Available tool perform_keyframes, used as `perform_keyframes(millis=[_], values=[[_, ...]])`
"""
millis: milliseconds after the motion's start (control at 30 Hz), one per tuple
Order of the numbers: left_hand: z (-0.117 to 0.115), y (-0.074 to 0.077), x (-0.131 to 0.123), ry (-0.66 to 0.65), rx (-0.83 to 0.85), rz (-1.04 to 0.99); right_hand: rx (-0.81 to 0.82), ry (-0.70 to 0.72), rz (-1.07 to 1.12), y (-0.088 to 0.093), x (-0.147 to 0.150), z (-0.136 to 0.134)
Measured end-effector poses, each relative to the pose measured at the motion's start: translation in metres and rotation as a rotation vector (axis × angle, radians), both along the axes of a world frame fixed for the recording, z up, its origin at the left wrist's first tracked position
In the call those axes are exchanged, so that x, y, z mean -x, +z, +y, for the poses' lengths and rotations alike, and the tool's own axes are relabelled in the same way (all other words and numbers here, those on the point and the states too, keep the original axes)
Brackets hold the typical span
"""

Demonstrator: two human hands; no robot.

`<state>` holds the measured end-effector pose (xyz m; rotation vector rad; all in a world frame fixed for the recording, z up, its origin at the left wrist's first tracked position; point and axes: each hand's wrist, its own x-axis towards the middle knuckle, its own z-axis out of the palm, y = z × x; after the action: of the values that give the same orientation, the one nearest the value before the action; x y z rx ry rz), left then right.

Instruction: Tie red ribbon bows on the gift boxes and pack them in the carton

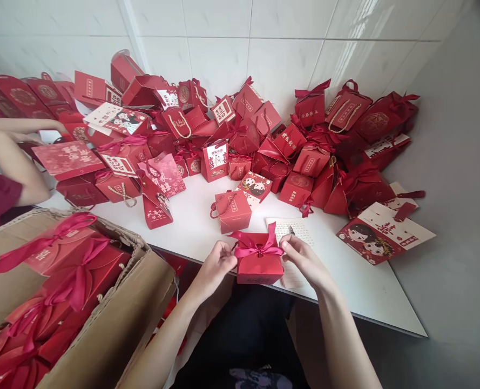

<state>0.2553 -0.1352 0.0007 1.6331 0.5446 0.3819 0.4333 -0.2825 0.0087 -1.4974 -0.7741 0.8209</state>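
Note:
A small red gift box point(259, 266) with a pink-red ribbon bow point(256, 246) on top sits at the near edge of the white table point(357, 292). My left hand point(216, 262) pinches the bow's left loop. My right hand point(302, 256) pinches the bow's right loop. Both hands are closed on the ribbon. A sheet of paper with handwriting point(294, 232) lies under and behind my right hand.
Many red gift boxes and bags point(240, 135) are piled across the table against the tiled wall. A flat card with a cartoon couple point(379, 235) lies at right. An open cardboard carton point(114, 313) of ribboned boxes stands at left. Another person's arm point(13, 156) reaches in at far left.

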Motion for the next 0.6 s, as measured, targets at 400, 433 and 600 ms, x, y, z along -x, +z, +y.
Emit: perform_keyframes(millis=[400, 433, 600], values=[[0.003, 0.001, 0.006, 0.47, -0.32, -0.038, 0.024, 0.014, -0.214, -0.002, 0.046, -0.023], [0.001, 0.003, 0.009, 0.475, -0.336, -0.055, 0.033, 0.092, -0.177, 0.0, 0.051, -0.026], [-0.01, 0.01, 0.023, 0.274, -0.447, -0.129, -0.021, 0.161, -0.077, 0.006, 0.056, -0.03]])
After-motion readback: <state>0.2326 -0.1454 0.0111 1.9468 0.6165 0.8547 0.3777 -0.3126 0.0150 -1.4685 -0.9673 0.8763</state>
